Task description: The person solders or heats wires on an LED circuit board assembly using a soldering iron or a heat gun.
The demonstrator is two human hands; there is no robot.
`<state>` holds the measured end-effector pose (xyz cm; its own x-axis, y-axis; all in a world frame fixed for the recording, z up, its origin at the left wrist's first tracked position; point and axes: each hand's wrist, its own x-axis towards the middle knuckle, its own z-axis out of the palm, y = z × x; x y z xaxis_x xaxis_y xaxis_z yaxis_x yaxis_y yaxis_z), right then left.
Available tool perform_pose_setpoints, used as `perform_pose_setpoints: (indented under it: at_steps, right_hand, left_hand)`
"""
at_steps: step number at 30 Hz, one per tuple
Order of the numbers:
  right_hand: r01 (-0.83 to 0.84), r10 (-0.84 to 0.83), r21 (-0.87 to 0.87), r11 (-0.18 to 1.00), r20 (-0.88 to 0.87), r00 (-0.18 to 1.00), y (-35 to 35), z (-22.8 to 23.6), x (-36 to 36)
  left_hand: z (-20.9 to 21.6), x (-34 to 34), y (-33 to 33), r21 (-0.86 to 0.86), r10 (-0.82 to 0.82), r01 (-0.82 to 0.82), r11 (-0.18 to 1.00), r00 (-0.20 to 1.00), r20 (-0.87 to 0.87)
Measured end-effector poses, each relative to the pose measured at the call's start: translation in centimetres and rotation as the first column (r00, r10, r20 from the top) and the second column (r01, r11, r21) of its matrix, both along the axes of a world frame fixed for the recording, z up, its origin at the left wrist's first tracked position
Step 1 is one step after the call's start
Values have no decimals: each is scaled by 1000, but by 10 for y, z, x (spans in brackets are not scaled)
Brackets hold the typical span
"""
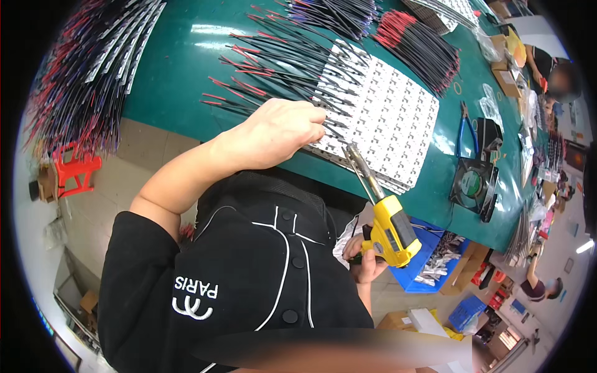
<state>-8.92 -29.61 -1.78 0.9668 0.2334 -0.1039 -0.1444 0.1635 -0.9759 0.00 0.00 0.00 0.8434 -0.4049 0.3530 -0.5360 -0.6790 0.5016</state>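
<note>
My left hand [277,132] is closed at the near left edge of a stack of white circuit boards [398,118], its fingers pinched on a thin black wire whose end comes out toward the board. Rows of black wires with red tips [273,74] fan out leftward from the boards. My right hand [368,264] grips a yellow soldering gun [393,230] by its handle, below the table edge. The gun's metal tip reaches up to the near edge of the top board, close to my left fingers.
The green table [174,81] also carries bundles of wired boards [112,74], a black-and-red wire bundle [420,50], blue-handled pliers [466,133] and a small black fan [474,183]. A blue bin [413,273] stands below at right, a red stool [76,171] at left. Other people are at right.
</note>
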Motion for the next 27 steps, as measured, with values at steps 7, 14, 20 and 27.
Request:
perform_pose_setpoints:
  at_steps: [7, 14, 20, 27]
  right_hand:
    - [67, -63, 115, 991, -40, 997, 1, 2, 15]
    - [150, -180, 302, 941, 72, 981, -27, -11, 65]
    - [116, -181, 479, 870, 90, 979, -58, -25, 134]
    - [64, -112, 626, 777, 37, 993, -61, -45, 169]
  left_hand:
    - [4, -2, 6, 12, -6, 6, 1000, 1000, -3]
    - [25, -15, 49, -6, 167, -169, 986, 978, -124]
    - [30, -26, 84, 50, 271, -266, 963, 947, -174]
    - [68, -40, 115, 360, 634, -594, 720, 773, 6]
